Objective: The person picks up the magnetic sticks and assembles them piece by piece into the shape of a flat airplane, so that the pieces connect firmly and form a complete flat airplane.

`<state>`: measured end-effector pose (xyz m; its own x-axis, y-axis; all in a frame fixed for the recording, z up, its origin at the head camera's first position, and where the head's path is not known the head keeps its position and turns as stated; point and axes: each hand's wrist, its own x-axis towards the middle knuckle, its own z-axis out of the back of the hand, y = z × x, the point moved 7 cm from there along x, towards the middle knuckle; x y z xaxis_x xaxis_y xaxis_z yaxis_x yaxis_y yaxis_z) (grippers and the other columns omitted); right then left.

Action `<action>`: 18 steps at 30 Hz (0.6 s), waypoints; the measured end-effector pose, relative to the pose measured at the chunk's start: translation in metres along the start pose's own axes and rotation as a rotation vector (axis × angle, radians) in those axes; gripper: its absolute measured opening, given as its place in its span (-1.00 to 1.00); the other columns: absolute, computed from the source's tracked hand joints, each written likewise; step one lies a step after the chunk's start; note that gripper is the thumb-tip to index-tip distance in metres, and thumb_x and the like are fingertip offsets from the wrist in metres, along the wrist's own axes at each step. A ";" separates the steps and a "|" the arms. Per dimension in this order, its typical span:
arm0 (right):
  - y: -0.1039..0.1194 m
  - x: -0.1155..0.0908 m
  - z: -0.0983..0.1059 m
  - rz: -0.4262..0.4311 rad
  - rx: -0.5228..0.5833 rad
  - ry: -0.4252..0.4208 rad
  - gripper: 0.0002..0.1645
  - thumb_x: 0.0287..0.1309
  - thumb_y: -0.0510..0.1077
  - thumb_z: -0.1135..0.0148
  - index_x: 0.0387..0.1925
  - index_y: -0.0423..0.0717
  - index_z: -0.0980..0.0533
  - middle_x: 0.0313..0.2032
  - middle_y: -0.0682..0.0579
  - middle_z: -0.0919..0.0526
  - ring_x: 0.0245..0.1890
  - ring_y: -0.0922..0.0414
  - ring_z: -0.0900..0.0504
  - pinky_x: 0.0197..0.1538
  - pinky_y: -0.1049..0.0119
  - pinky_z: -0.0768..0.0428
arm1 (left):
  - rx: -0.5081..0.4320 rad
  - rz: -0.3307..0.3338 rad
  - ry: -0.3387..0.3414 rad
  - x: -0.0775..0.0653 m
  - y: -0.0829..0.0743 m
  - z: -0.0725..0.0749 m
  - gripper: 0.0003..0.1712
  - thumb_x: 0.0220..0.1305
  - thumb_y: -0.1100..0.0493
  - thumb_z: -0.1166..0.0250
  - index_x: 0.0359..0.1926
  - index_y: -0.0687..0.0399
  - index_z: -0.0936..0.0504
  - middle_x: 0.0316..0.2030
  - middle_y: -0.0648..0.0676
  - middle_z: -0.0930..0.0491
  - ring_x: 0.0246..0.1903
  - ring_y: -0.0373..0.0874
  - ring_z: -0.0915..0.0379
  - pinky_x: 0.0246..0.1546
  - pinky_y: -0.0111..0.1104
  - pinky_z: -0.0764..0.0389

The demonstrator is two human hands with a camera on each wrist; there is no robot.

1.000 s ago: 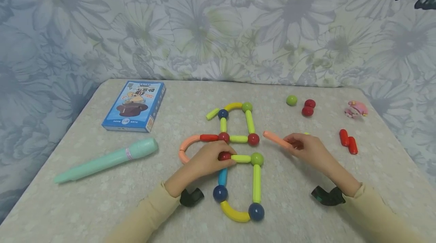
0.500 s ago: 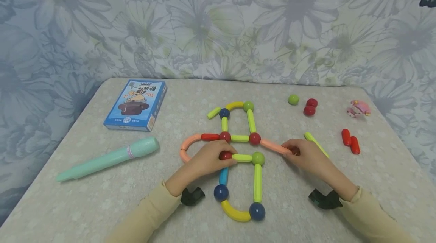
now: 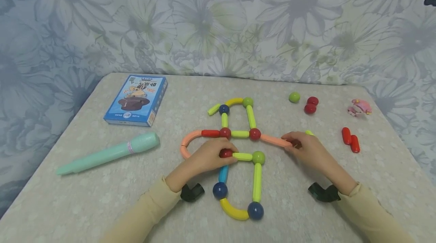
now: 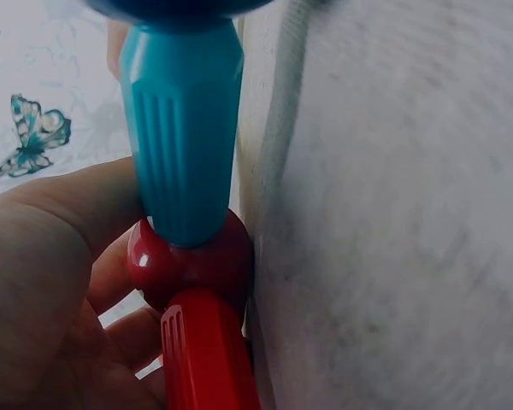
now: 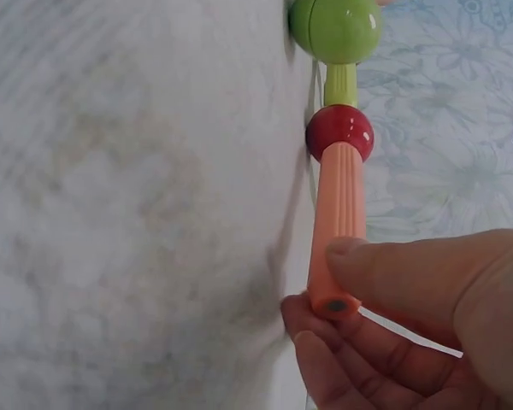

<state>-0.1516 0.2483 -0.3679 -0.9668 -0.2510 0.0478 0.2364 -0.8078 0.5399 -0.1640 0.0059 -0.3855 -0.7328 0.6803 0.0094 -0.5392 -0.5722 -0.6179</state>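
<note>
A flat figure of coloured magnetic sticks and balls lies mid-table. My left hand (image 3: pixel 207 156) grips a red ball (image 3: pixel 226 153) in it; in the left wrist view a blue stick (image 4: pixel 184 128) and a red stick (image 4: pixel 207 359) meet that ball. My right hand (image 3: pixel 308 151) pinches the outer end of a peach-coloured stick (image 3: pixel 274 140) between thumb and fingers. The stick's other end touches another red ball (image 3: pixel 254 134), also seen in the right wrist view. Above that joint, yellow-green sticks, a blue ball (image 3: pixel 224 109) and a green ball (image 3: pixel 248 102) form a loop.
Loose to the right are a green ball (image 3: pixel 294 97), two red balls (image 3: pixel 310 105), two red sticks (image 3: pixel 351 139) and a pink figurine (image 3: pixel 359 107). A yellow-green stick (image 3: pixel 309 132) is mostly behind my right hand. At left lie a blue box (image 3: pixel 136 100) and a mint-green tapered object (image 3: pixel 109 154).
My right hand has brought the peach-coloured stick left and down, and its end has joined the red ball. My left hand keeps its grip on the other red ball.
</note>
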 end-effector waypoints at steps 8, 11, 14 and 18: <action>-0.005 0.003 0.007 0.015 0.042 -0.088 -0.60 -0.01 -0.34 -0.37 -0.06 -0.27 -0.56 -0.25 -0.08 -0.63 -0.27 0.03 -0.58 -0.20 0.10 -0.55 | 0.009 -0.026 -0.006 0.004 -0.002 0.005 -0.72 0.16 0.01 -0.35 -0.12 -0.04 -0.67 -0.31 -0.17 -0.50 -0.30 -0.25 -0.34 -0.26 -0.38 -0.39; -0.007 0.004 0.010 0.013 0.043 -0.094 -0.62 0.03 -0.31 -0.35 -0.05 -0.27 -0.55 -0.24 -0.08 -0.63 -0.26 0.03 -0.58 -0.19 0.10 -0.55 | 0.004 -0.031 -0.007 0.004 -0.003 0.006 -0.73 0.16 0.02 -0.34 -0.12 -0.04 -0.67 -0.30 -0.15 -0.51 -0.29 -0.24 -0.35 -0.25 -0.36 -0.39; -0.012 0.003 0.020 -0.006 0.023 -0.125 -0.67 0.12 -0.26 -0.29 -0.05 -0.25 -0.54 -0.24 -0.07 -0.62 -0.27 0.04 -0.56 -0.21 0.10 -0.54 | -0.001 -0.023 -0.008 0.004 -0.004 0.007 -0.73 0.16 0.02 -0.34 -0.12 -0.04 -0.67 -0.28 -0.14 -0.52 -0.26 -0.24 -0.36 -0.21 -0.35 -0.40; -0.026 -0.002 0.039 -0.069 -0.073 -0.169 -0.69 0.18 -0.19 -0.24 -0.07 -0.28 -0.53 -0.28 -0.12 -0.60 -0.32 0.00 -0.54 -0.30 0.09 -0.51 | 0.002 -0.006 0.000 0.003 -0.003 0.007 -0.72 0.15 0.02 -0.35 -0.12 -0.04 -0.67 -0.27 -0.15 -0.52 -0.24 -0.25 -0.37 -0.18 -0.36 -0.40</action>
<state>-0.1596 0.2904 -0.3495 -0.9820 -0.1057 0.1563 0.1695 -0.8582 0.4846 -0.1668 0.0064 -0.3779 -0.7294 0.6840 0.0130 -0.5444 -0.5689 -0.6165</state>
